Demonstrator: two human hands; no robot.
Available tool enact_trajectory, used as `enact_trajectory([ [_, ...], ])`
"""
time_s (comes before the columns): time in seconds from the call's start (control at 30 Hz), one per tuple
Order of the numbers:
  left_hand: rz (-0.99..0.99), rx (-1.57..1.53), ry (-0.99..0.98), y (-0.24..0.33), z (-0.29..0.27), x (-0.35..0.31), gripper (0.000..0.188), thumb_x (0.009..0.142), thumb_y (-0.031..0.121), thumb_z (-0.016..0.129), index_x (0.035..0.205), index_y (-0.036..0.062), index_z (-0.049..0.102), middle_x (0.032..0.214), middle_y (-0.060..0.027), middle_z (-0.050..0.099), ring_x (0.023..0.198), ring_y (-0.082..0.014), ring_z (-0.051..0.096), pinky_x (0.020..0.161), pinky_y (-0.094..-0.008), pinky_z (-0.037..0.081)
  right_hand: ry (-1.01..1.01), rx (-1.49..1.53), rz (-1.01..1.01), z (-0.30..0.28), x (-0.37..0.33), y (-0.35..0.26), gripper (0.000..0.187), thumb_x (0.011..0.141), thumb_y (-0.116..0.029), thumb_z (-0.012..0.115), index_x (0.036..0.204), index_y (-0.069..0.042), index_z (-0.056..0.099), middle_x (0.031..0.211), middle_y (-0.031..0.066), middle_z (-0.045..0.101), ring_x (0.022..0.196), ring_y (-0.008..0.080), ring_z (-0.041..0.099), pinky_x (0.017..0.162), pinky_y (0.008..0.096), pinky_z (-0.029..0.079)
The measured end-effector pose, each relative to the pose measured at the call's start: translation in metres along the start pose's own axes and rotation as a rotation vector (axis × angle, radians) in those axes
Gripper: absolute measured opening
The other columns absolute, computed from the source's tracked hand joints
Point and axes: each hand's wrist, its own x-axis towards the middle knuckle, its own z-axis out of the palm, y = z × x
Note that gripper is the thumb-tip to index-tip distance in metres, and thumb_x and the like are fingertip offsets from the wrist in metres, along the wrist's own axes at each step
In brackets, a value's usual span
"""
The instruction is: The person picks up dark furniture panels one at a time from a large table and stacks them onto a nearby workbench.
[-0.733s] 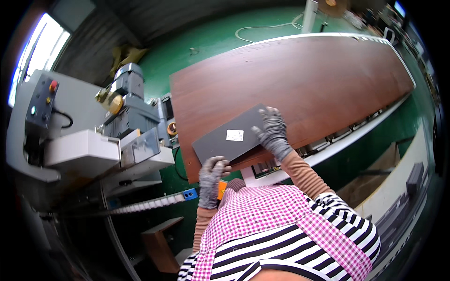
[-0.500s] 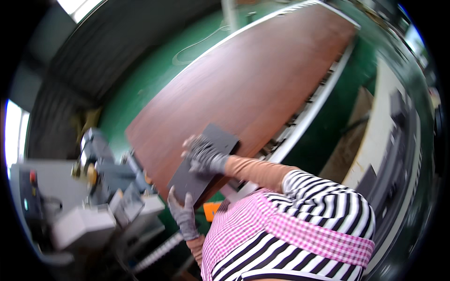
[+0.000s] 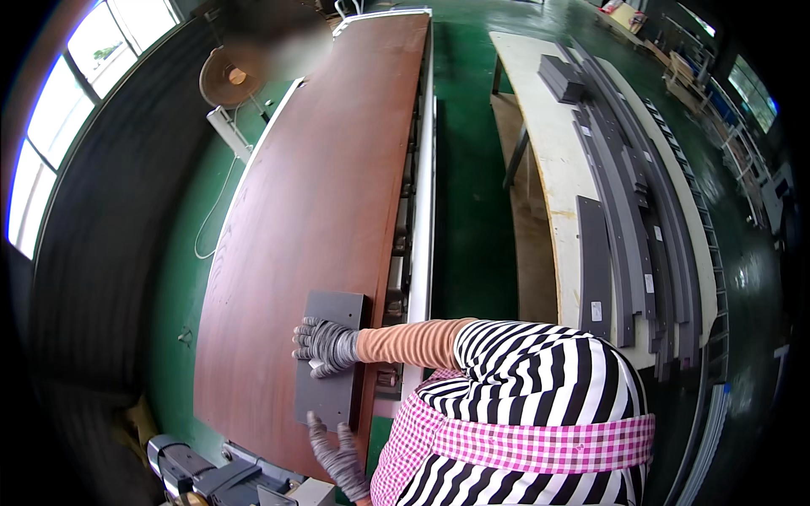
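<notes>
A grey rectangular board (image 3: 329,396) with small holes lies on the near part of a long red-brown tabletop (image 3: 312,211), close to its right edge. My right hand (image 3: 327,346), in a striped grey knit glove with bare fingertips, rests across the board's middle, its fingers stretched out flat. A small white patch shows beside the thumb; I cannot tell what it is. At the board's near end, my left hand (image 3: 337,460) in a similar glove has its fingers apart, with the fingertips at the board's edge.
To the right, a pale bench (image 3: 548,152) carries several long grey strips (image 3: 620,211) and a small stack of grey blocks (image 3: 561,78). Machinery (image 3: 211,468) stands at the tabletop's near end. A round heater-like device (image 3: 228,76) stands beyond its left side, its cord on the green floor.
My view has turned, so the tabletop runs more upright and the bench shows fully. Both hands stay at the grey board, which keeps much the same place on the tabletop.
</notes>
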Motion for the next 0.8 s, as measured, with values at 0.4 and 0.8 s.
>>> enact_trajectory([
  [0.4,1.216,0.044,0.709,0.216,-0.046,0.003,0.039,0.086,0.028,0.063,0.103,-0.0058,0.052,0.091,-0.0175,0.062,0.079,-0.0250,0.060,0.082,-0.0396,0.050,-0.017,-0.055,0.053,-0.002,-0.002,0.009,0.063,0.082,-0.051,0.051,0.132,-0.011,0.049,0.137,0.0154,0.045,0.134,0.0307,0.032,0.112,0.0473,0.016],
  [0.8,1.381,0.191,0.495,0.182,-0.020,0.030,0.037,0.086,0.016,0.060,0.114,-0.0047,0.046,0.093,-0.0155,0.062,0.082,-0.0229,0.061,0.081,-0.0366,0.050,0.029,-0.067,0.056,0.000,-0.002,0.013,0.061,0.082,-0.047,0.053,0.130,-0.011,0.051,0.135,0.0151,0.047,0.132,0.0307,0.035,0.111,0.0466,0.018],
])
